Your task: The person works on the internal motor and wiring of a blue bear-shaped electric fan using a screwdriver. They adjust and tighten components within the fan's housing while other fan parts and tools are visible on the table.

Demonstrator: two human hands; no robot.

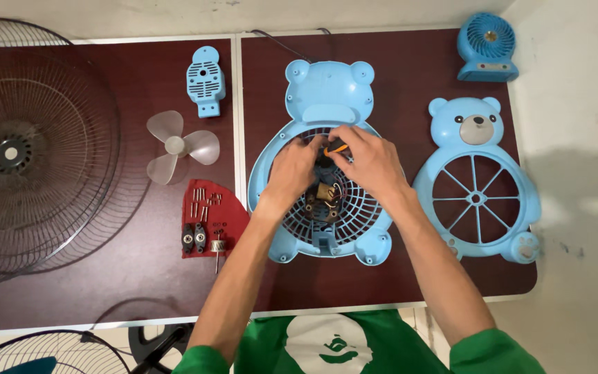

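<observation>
Two dark brown tables point(105, 291) stand side by side against pale walls point(576, 173).

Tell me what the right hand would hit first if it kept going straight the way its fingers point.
The right hand points up and to the left, fingers on an orange-tipped part at the motor. Going on, it would likely meet the left hand first, then the blue bear-shaped fan housing. Depth is unclear.

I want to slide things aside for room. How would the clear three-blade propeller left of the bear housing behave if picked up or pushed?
The propeller looks like thin translucent plastic, so probably light and a bit flexible at the blade tips. It lies flat on the smooth table, so a push would likely slide or spin it rather than tip it. The thin blades might crack if squeezed.
</observation>
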